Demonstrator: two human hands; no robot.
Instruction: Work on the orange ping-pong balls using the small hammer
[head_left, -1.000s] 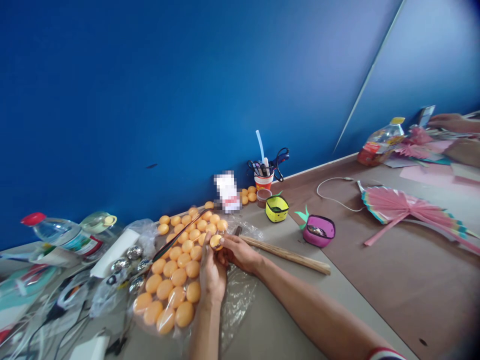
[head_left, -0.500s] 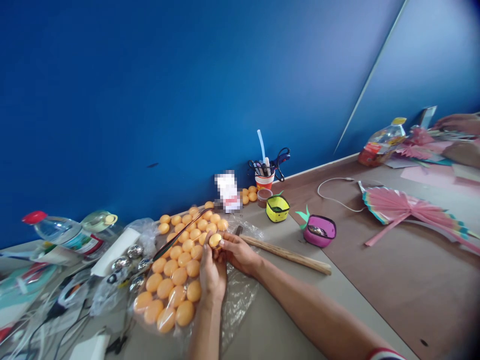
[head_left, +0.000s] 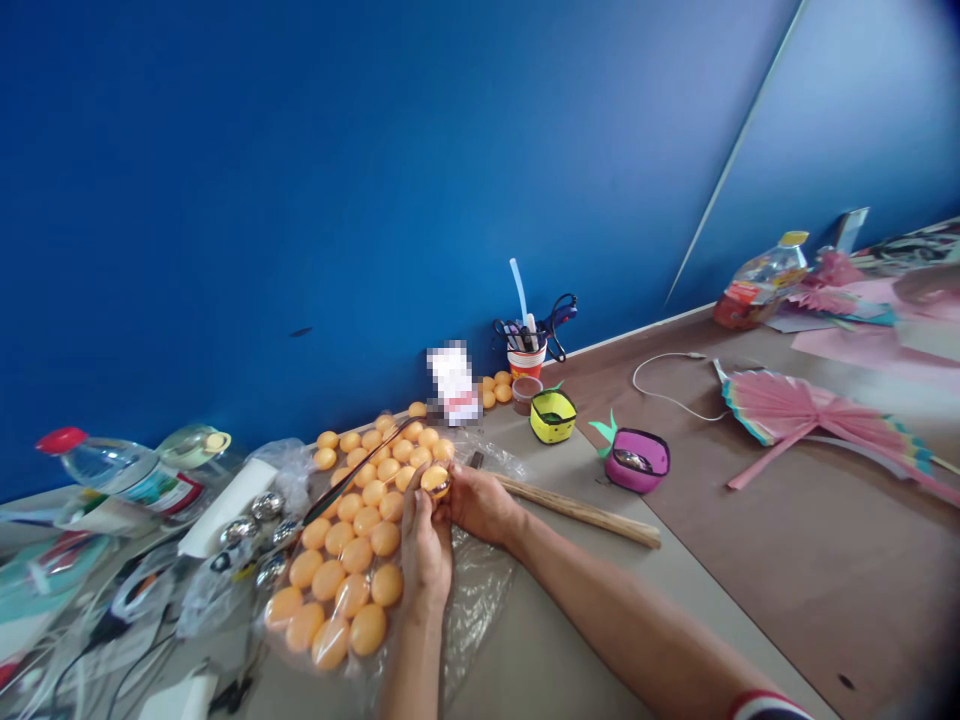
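Observation:
Over a clear plastic bag of orange balls [head_left: 356, 553], both hands hold a shiny, mirror-like ball [head_left: 435, 481] that looks golden on top. My left hand [head_left: 426, 545] is closed around its left and lower side, thumb up against it. From the right, my right hand [head_left: 484, 505] grips the same ball, its fingertips partly hidden behind it. A long, slim dark item [head_left: 360, 470] lies across the bag. Beside my right hand is a stick-like wooden handle [head_left: 581, 508], with a dark end partly hidden near my fingers.
A yellow basket [head_left: 553, 430] and a purple basket [head_left: 637, 475] holding a shiny ball stand to the right. Behind is a cup of pens [head_left: 526, 358]. Silver balls [head_left: 238, 532], bottles [head_left: 131, 475] and cables crowd the left. A pink paper fan [head_left: 817, 412] lies far right.
The shiny ball has turned slightly in my hands, and more of its surface shows. My right thumb has shifted off its front. At far right, another person's hand has moved and blurred.

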